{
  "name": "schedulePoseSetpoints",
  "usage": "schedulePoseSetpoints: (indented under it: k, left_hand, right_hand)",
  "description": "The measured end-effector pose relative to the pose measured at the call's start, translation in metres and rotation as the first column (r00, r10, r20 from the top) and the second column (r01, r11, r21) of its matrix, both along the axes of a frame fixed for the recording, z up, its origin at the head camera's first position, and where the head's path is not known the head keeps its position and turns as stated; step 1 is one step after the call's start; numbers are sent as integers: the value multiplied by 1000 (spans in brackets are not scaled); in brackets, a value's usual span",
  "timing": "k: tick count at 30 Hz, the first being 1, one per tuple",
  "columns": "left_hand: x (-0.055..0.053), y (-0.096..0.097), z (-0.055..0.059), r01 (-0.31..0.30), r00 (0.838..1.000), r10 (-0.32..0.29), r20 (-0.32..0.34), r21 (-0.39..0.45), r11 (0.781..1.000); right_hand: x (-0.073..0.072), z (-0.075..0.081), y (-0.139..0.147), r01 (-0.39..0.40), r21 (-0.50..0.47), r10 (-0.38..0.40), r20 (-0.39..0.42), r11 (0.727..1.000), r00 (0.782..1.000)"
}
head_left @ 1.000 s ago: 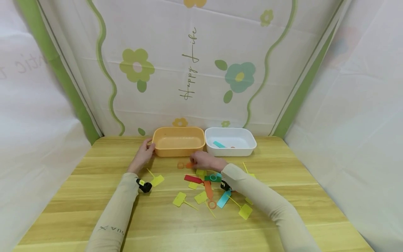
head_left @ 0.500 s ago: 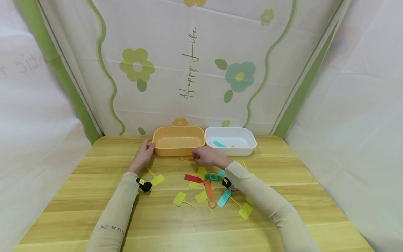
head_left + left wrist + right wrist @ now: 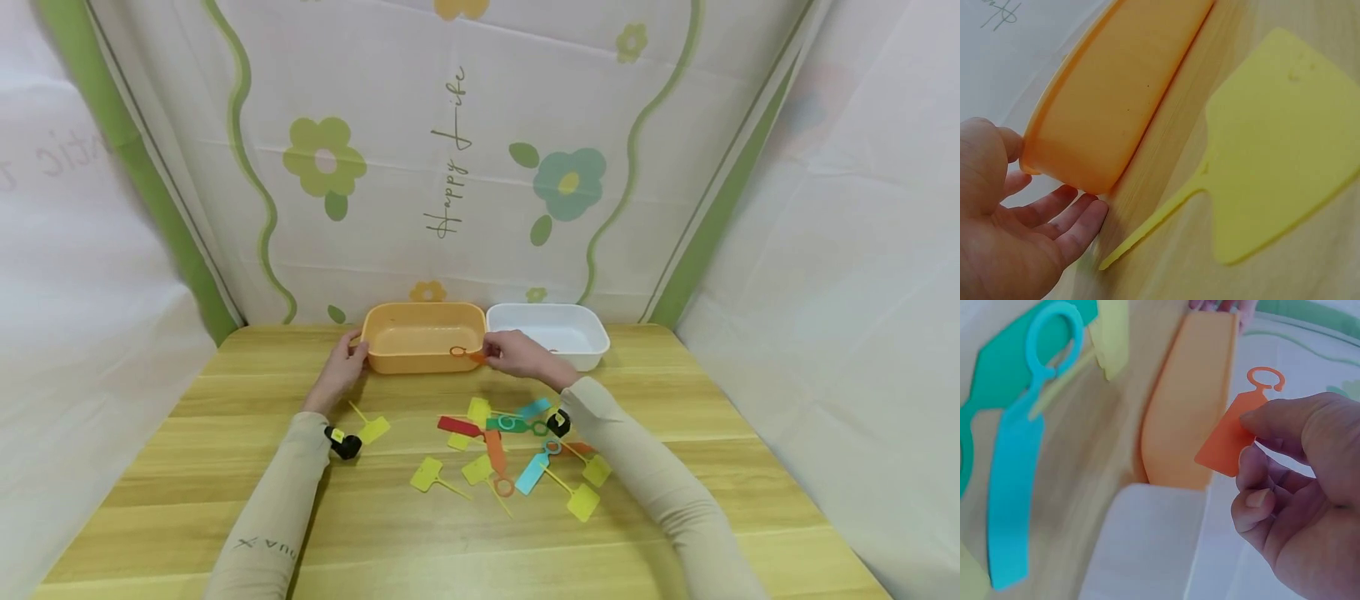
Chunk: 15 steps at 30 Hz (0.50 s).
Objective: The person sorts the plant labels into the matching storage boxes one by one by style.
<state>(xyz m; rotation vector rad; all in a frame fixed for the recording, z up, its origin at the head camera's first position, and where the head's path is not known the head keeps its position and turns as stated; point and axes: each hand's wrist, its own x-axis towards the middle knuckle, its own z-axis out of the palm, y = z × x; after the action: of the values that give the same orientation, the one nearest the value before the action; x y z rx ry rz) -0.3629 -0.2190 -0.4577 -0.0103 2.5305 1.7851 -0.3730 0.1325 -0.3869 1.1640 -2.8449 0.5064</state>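
My right hand [image 3: 519, 353] pinches an orange plastic tag [image 3: 1225, 437] between thumb and fingers, its open ring pointing away from the hand. In the head view this tag hangs before the right end of the orange bin [image 3: 412, 364], near where that bin meets the white bin [image 3: 591, 360]. The left hand [image 3: 342, 367] rests at the orange bin's left end; in the left wrist view its thumb touches the rim and its relaxed fingers lie against the end wall. Next to that hand lies a yellow tag [image 3: 1279, 144] with a thin tail.
Mixed tags lie mid-table: a red tag [image 3: 459, 427], a green tag [image 3: 510, 425], a blue tag [image 3: 532, 475], an orange tag [image 3: 495, 452] and several yellow ones. Inside the white bin a small orange piece shows; my right hand hides part of it. Fabric walls surround the table.
My right hand has lifted the orange tag off the table and moved it up and to the right, to the front of the bins. The left hand stays at the orange bin.
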Motion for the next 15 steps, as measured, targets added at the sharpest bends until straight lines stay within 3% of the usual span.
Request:
schedulePoseSetpoints:
  k: [7, 15]
  left_hand:
    - [0, -1, -3, 4, 1000, -4, -15, 1, 1000]
    - [1, -1, -3, 3, 1000, -3, -17, 5, 1000]
  right_hand:
    - [-9, 6, 11, 58, -45, -55, 61, 997, 997]
    - [-22, 9, 25, 111, -83, -106, 65, 990, 992]
